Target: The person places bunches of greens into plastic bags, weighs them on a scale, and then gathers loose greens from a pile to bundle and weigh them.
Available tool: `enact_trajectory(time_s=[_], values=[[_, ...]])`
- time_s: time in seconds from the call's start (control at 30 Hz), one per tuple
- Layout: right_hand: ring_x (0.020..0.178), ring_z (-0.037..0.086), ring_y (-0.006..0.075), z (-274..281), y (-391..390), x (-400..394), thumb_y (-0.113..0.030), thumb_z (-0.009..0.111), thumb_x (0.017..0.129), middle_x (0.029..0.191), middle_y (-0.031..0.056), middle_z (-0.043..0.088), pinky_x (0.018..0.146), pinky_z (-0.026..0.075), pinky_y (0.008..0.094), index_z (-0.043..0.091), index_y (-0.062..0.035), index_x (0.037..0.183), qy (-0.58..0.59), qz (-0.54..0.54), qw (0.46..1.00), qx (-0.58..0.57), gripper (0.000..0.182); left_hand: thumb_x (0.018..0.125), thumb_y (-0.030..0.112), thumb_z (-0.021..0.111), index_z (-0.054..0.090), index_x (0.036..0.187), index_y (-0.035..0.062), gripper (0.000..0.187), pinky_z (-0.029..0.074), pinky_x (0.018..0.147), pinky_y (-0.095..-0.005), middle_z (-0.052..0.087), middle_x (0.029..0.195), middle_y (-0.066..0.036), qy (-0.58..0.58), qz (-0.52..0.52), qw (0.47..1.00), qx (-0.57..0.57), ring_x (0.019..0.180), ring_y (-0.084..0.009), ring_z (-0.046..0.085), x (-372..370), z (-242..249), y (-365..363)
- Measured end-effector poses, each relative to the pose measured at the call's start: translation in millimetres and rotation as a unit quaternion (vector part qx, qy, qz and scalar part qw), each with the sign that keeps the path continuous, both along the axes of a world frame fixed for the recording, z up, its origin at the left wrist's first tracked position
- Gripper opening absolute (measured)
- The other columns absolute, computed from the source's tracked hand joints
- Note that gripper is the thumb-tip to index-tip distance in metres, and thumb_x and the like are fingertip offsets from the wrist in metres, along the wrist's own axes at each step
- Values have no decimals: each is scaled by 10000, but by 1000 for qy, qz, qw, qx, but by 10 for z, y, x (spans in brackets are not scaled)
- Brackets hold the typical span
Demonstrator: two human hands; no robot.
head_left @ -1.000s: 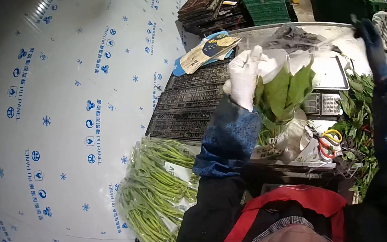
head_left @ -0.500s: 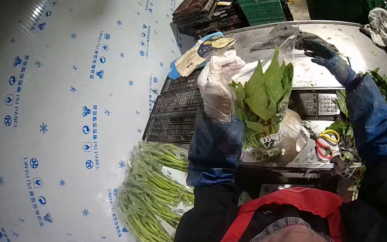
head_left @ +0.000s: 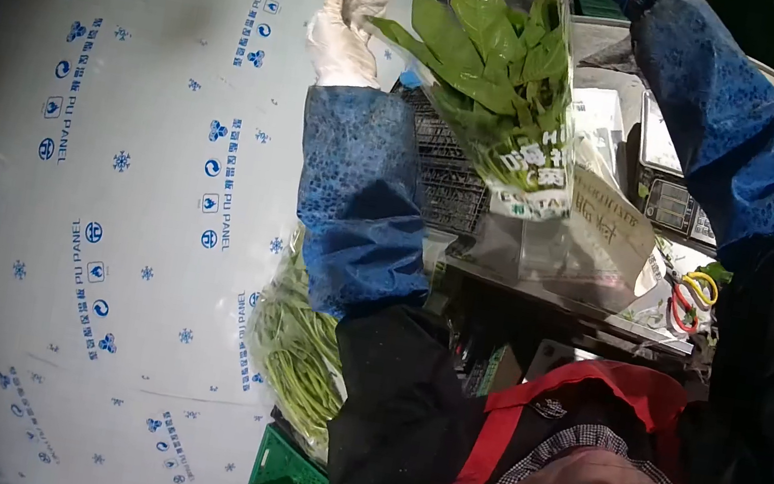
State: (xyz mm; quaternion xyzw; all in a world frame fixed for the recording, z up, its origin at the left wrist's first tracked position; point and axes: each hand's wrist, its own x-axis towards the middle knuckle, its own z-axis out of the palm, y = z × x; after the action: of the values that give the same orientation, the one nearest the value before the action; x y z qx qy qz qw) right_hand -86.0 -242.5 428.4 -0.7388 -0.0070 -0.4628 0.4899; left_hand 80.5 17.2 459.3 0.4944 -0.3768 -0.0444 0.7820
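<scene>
While the clear plastic bag (head_left: 529, 178) of broad, smooth green leaves (head_left: 485, 40) hangs raised above the black slatted crates (head_left: 440, 164), the left hand (head_left: 346, 23), in a thin white glove w/ fingers loosely spread, sits just beside the leaves; contact unclear. Right hand is cut off at top edge, grip can't be told. Yellow-and-red scissors (head_left: 692, 299) lie nr a scale (head_left: 677, 202).
</scene>
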Motion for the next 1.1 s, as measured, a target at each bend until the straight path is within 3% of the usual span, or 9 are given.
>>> enact_trajectory(time_s=[0.2,0.3,0.43,0.53,0.73,0.87,0.97,1.07,1.1], values=[[630,545,108,-947,482,-809,-288,563,847,759,53,596,566,457,250,601,1,948,155,98,980,-77,309,930,249,375,604,868,-2,345,469,753,-286,629,789,-112,-48,-23,983,176,753,-160,588,-795,-976,776],[628,547,109,-1885,857,-1275,-281,568,844,755,54,599,561,456,250,604,-3,933,287,152,944,-53,294,887,236,468,601,842,-15,288,487,715,-329,634,805,-121,363,-200,892,180,756,-212,601,-1568,-2130,1060],[624,551,110,-3123,1090,-1779,-271,576,840,749,57,602,556,455,250,609,-7,914,456,168,874,14,275,878,281,497,611,936,-4,312,478,655,-262,647,878,-105,554,-270,754,229,817,-188,621,-2183,-4202,1428],[621,553,111,-3811,1041,-1991,-263,582,837,745,59,604,551,454,250,612,-11,900,559,129,817,54,261,829,330,561,620,860,64,275,433,559,-243,647,791,-48,539,-182,751,336,682,-132,610,-2383,-5168,1395],[615,558,114,-4203,992,-2106,-248,593,831,737,62,609,543,453,250,618,-18,871,601,81,791,85,235,734,319,706,476,676,75,341,332,362,-207,498,583,-7,430,-45,835,341,477,-101,490,-2288,-5113,1123],[611,562,115,-4208,1067,-1908,-238,601,826,732,65,612,537,452,249,623,-23,851,599,84,789,114,217,753,292,697,557,938,-6,378,453,626,-303,596,832,-47,340,-122,854,374,691,-135,538,-2192,-5190,1101],[608,564,116,-3741,1130,-1702,-230,607,823,728,66,615,532,451,249,626,-26,837,597,110,775,177,205,731,279,717,473,1134,-1,548,434,791,-324,565,1036,-90,277,-13,890,361,913,-188,533,-1873,-5410,1210],[517,468,56,-2831,1418,-1386,-161,633,789,613,-2,555,477,377,236,614,-15,723,394,249,860,208,161,700,360,726,283,1338,37,841,310,987,-357,315,1358,-126,-84,117,920,364,1241,-239,291,-1662,-4187,1288],[523,474,64,-2719,1460,-1203,-154,643,778,619,-2,560,491,394,241,611,-9,729,370,274,878,128,157,692,389,722,267,1346,38,870,291,1002,-350,295,1372,-119,207,12,943,262,1257,-235,264,-1638,-3825,1143]])
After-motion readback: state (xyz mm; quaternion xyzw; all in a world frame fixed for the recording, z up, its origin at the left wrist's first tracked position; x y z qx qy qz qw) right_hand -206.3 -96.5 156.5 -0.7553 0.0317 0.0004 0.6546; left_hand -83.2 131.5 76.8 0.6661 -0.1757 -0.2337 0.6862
